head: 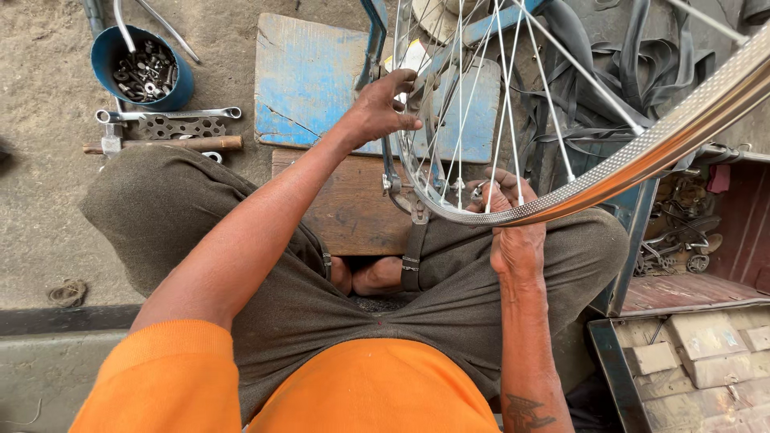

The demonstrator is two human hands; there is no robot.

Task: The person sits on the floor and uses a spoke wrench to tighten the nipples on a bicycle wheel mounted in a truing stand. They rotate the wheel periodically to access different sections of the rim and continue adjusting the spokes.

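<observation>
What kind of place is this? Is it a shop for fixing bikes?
Probably yes, a small outdoor bicycle repair spot. The left hand and right hand hold a spoked bicycle wheel, a blue tub of nuts and bolts sits on sandy ground, and black inner tubes lie behind.

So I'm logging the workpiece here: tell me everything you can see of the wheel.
The wheel is a bare, shiny metal bicycle rim, dimpled on its inner face, laced with thin silvery spokes; no tyre shows. It stands upright in a blue stand over the person's lap. The left hand grips its far side; the right hand works at the rim's lowest part.
</observation>
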